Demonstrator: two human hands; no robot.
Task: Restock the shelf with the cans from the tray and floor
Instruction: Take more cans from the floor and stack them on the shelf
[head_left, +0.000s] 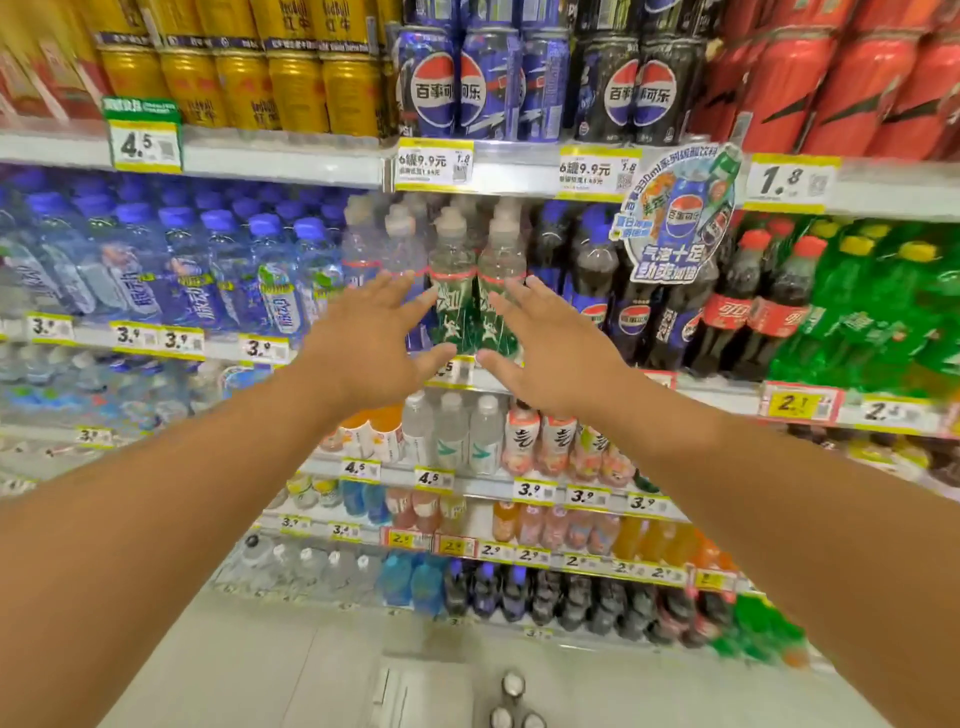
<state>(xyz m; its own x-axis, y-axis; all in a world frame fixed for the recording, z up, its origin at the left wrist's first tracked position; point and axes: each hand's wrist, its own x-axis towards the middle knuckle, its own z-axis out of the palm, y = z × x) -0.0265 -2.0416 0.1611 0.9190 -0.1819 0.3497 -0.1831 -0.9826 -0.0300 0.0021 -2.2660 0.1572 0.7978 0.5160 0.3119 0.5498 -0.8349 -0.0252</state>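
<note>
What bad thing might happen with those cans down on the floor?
The cans on the floor stand right below the person, so a step forward might kick them over. The left hand and right hand are both open near the green-label bottles, and a bump might topple those.

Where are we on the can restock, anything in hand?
Done: the top shelf's blue cans and black cans look well stocked. In hand: nothing; the left hand and right hand are open and empty, held in front of the green-labelled bottles. Left: at least three cans stand on the floor beside a pale tray.
</note>
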